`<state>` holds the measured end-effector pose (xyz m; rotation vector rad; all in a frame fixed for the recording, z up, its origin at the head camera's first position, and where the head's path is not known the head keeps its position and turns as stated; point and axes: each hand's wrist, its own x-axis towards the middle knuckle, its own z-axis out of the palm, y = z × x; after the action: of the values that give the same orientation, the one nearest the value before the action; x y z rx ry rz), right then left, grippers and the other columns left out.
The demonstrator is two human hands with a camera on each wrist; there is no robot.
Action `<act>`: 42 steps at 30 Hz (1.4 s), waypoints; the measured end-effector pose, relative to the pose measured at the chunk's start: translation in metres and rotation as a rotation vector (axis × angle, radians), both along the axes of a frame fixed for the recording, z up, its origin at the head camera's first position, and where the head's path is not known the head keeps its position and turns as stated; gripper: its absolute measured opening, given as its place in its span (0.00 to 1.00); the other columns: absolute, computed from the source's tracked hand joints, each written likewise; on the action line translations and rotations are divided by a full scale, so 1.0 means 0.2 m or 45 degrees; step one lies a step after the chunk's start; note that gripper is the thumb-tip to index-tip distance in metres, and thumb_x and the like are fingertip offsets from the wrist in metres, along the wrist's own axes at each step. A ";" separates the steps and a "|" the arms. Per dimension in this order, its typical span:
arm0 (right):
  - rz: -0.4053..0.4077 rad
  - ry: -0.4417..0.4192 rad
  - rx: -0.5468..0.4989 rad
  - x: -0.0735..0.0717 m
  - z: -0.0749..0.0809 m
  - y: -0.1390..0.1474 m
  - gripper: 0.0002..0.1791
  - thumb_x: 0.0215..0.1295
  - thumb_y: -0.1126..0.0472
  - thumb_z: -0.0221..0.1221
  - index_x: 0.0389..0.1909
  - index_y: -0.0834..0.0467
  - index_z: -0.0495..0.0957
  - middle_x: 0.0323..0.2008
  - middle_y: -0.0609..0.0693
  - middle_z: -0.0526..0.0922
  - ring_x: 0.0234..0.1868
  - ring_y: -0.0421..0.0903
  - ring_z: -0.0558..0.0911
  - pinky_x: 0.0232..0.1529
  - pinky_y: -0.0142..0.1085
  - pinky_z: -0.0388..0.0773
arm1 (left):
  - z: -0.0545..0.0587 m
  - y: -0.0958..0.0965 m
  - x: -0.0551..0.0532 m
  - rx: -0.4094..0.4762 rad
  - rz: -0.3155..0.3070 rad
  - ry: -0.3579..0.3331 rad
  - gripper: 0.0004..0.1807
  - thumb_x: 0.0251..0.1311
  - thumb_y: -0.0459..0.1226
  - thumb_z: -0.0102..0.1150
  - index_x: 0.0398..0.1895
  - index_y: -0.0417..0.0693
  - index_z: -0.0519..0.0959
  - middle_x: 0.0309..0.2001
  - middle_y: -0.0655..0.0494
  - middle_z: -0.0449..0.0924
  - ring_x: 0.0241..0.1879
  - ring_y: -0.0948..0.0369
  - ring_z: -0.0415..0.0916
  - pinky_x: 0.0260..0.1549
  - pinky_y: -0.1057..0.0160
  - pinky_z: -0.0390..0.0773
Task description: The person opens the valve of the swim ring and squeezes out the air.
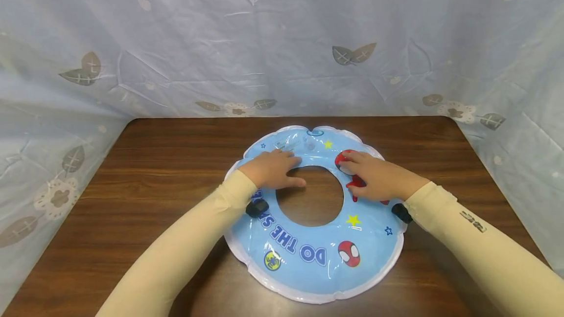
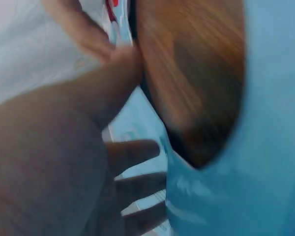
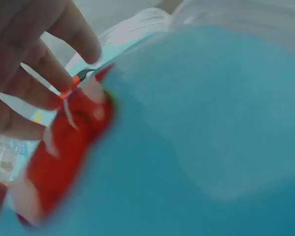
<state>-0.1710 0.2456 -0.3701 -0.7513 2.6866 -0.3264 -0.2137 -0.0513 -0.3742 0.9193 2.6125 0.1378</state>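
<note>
A light blue inflatable swim ring (image 1: 299,273) with a white scalloped edge lies on the wooden table, printed with stars, lettering and red cartoon figures. On its upper left part rests my left hand (image 1: 275,169), fingers spread and thumb reaching over the centre hole. My right hand (image 1: 374,176) is on the right part of the ring, over a red printed figure, with its fingers extended. The left wrist view shows the left hand (image 2: 132,182) with its fingers against the blue vinyl. In the right wrist view, the right hand's fingers (image 3: 44,73) are spread beside the red print.
The brown wooden table (image 1: 154,175) extends around the ring. A pale curtain (image 1: 264,38) with leaf and flower prints hangs behind the table and along both sides. Black wrist straps (image 1: 257,208) sit below the sleeves.
</note>
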 end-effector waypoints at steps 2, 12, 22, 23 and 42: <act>0.002 0.056 0.023 -0.03 0.00 -0.02 0.46 0.62 0.47 0.70 0.78 0.57 0.64 0.80 0.61 0.58 0.79 0.65 0.57 0.65 0.63 0.70 | -0.01 0.02 -0.02 0.009 -0.007 0.071 0.39 0.72 0.63 0.51 0.77 0.51 0.68 0.79 0.45 0.59 0.79 0.43 0.54 0.75 0.43 0.57; -0.003 -0.008 0.131 -0.15 -0.01 -0.10 0.50 0.66 0.39 0.63 0.81 0.59 0.57 0.81 0.61 0.53 0.81 0.65 0.51 0.74 0.63 0.52 | -0.06 0.07 -0.11 0.117 0.038 0.084 0.39 0.69 0.59 0.60 0.74 0.46 0.66 0.81 0.43 0.55 0.79 0.46 0.54 0.76 0.47 0.56; -0.025 -0.074 0.164 -0.17 0.00 -0.12 0.49 0.68 0.38 0.61 0.80 0.60 0.57 0.81 0.62 0.54 0.81 0.65 0.51 0.74 0.64 0.53 | -0.06 0.06 -0.14 0.106 0.068 -0.019 0.42 0.72 0.60 0.53 0.81 0.49 0.60 0.81 0.47 0.54 0.80 0.48 0.51 0.77 0.49 0.53; -0.030 -0.065 0.159 -0.17 0.00 -0.11 0.49 0.68 0.38 0.62 0.81 0.60 0.57 0.81 0.62 0.55 0.81 0.65 0.52 0.74 0.64 0.54 | -0.05 0.05 -0.13 0.101 0.057 -0.010 0.40 0.73 0.60 0.52 0.80 0.49 0.62 0.81 0.47 0.55 0.80 0.48 0.52 0.77 0.49 0.53; -0.001 0.070 0.030 0.23 -0.02 -0.05 0.49 0.66 0.31 0.60 0.78 0.59 0.64 0.79 0.61 0.61 0.77 0.64 0.61 0.66 0.62 0.69 | -0.04 -0.24 0.14 0.110 -0.110 0.150 0.31 0.74 0.51 0.57 0.75 0.47 0.71 0.77 0.45 0.65 0.77 0.46 0.59 0.76 0.46 0.57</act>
<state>-0.1243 0.2351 -0.3740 -0.7629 2.7374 -0.2775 -0.1855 -0.0985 -0.3820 1.1001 2.6866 0.1807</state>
